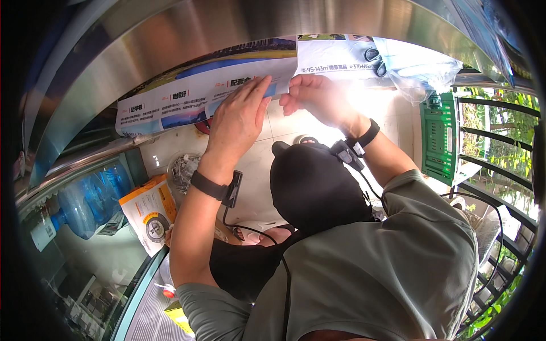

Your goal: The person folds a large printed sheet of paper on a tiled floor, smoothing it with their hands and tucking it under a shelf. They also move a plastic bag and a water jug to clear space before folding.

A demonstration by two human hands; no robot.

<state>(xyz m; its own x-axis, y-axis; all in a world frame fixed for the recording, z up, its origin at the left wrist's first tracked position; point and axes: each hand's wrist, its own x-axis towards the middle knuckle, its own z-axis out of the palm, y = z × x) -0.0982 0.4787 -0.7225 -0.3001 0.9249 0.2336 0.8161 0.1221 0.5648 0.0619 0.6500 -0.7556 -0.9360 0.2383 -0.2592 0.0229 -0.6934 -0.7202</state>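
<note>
My left hand (241, 113) lies with its fingers extended on a large printed paper sheet (170, 96), close to the sheet's right end. At that end, my right hand (318, 98) has its fingers curled by the sheet's edge corner; whether they pinch it cannot be told in the glare. A second printed sheet (332, 53) lies behind, to the right. On it rests a pair of scissors with dark handles (375, 59), partly under a clear plastic bag (416, 64). Both wrists wear black straps with small cabled devices.
A curved-looking metal panel (256, 19) runs behind the sheets. On the left are a blue water bottle (87, 204), an orange and white box (149, 213) and a clear container of small pieces (183, 170). A green plastic crate (439, 138) stands right, beside black railings (497, 136).
</note>
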